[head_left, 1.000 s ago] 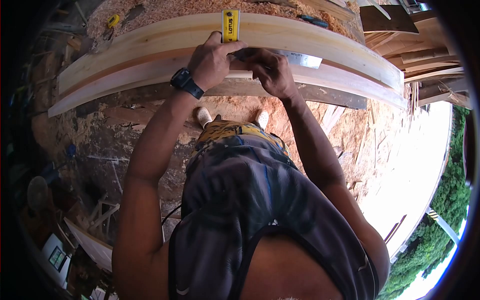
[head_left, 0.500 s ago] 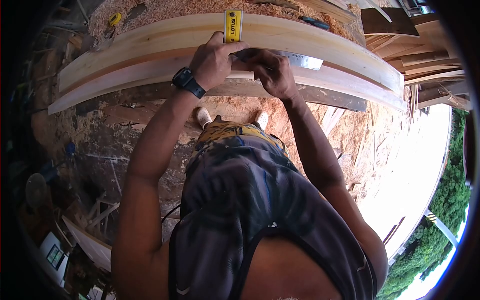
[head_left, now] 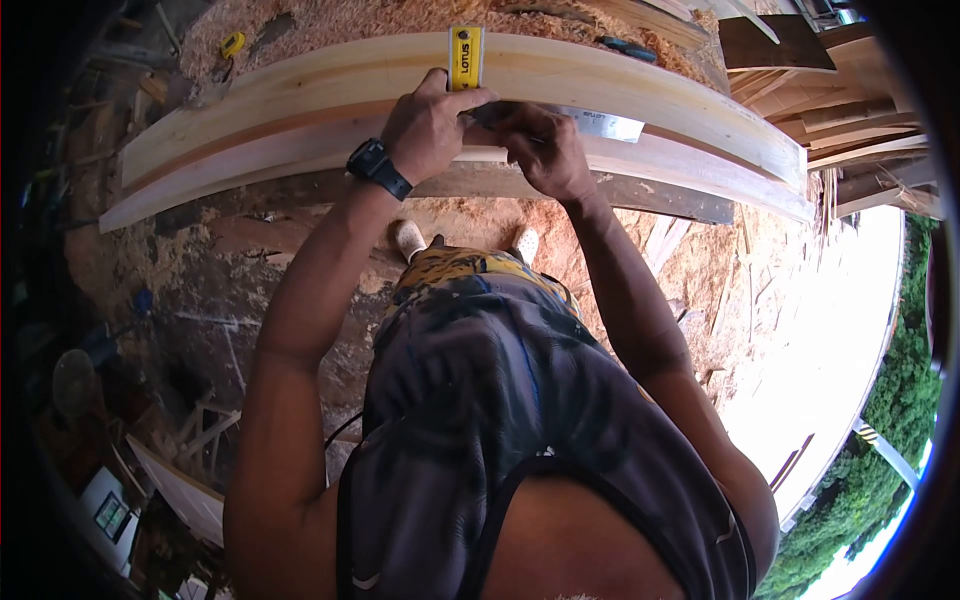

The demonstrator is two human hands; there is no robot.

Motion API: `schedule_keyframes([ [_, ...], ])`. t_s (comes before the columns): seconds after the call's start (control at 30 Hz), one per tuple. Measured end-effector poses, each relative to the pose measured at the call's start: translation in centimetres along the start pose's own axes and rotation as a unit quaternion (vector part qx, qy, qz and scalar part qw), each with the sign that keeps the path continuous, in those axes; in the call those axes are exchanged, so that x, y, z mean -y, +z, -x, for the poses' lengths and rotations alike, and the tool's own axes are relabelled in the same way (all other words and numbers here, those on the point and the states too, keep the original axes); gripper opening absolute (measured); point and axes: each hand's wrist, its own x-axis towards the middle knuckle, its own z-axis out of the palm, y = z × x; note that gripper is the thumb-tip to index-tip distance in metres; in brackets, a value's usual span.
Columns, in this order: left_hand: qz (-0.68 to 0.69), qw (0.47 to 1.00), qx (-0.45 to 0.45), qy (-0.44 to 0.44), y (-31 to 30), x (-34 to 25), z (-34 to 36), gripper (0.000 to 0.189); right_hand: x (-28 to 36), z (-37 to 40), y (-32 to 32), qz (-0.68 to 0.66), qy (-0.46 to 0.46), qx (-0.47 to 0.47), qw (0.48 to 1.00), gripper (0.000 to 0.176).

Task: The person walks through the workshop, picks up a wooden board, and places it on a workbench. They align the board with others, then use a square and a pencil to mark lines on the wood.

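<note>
A try square [head_left: 465, 58] marked LOTUS lies against the far pale wooden plank [head_left: 320, 83], its yellow stock over the plank's broad face. Its metal blade points right, toward the gap above the nearer plank [head_left: 270, 158]. My left hand [head_left: 428, 122], with a black watch at the wrist, is closed on the square near its corner, thumb and fingers around it. Beside it, my right hand [head_left: 550, 155] is pinched close to the blade's near edge. Whatever its fingertips hold is hidden in shadow and behind the fingers.
Beneath the planks runs a dark timber beam [head_left: 650, 198]. Wood shavings [head_left: 330, 30] cover the area beyond, with a yellow tape measure [head_left: 232, 44] and a dark tool [head_left: 628, 48] there. Stacked boards [head_left: 860, 125] stand at the right. My feet are below the beam.
The view has shifted very slightly. Both hands and the try square hold nearly the same position, with only a tiny movement of the right fingers.
</note>
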Motion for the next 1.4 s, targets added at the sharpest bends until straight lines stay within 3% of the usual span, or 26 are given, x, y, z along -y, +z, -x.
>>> schedule_keyframes([
  [0.1, 0.000, 1.000, 0.009, -0.011, -0.1, -0.1, -0.1, 0.043, 0.7, 0.0, -0.2, 0.013, 0.017, 0.003, 1.000, 0.015],
  [0.17, 0.005, 1.000, 0.007, -0.002, -0.1, 0.0, 0.0, 0.043, 0.4, 0.3, -0.3, -0.109, 0.071, -0.011, 0.991, 0.015],
  [0.6, 0.010, 0.999, 0.028, -0.012, -0.9, 0.4, -0.3, 0.040, -1.6, 0.8, -1.0, -0.220, 0.080, -0.075, 0.969, 0.012],
  [0.87, 0.031, 0.996, 0.055, -0.071, -6.8, 4.3, 3.0, 0.039, -2.0, 1.1, -0.8, -0.256, 0.081, -0.105, 0.957, 0.014],
  [1.0, 0.019, 0.997, 0.054, -0.060, -9.8, 6.9, 4.6, 0.038, -2.9, 0.6, 0.1, -0.181, 0.032, -0.176, 0.967, 0.017],
  [1.17, 0.026, 0.996, 0.057, -0.066, -11.2, 8.5, 5.8, 0.037, -0.8, -0.5, 1.5, -0.019, 0.083, -0.185, 0.979, 0.015],
  [1.27, 0.018, 0.994, 0.060, -0.092, -12.0, 9.2, 6.2, 0.036, -1.2, -1.3, 1.5, -0.077, 0.069, -0.240, 0.965, 0.017],
  [1.4, 0.017, 0.995, 0.053, -0.086, -13.1, 9.9, 6.8, 0.036, -1.4, -2.1, 0.9, 0.007, 0.051, -0.154, 0.987, 0.019],
])
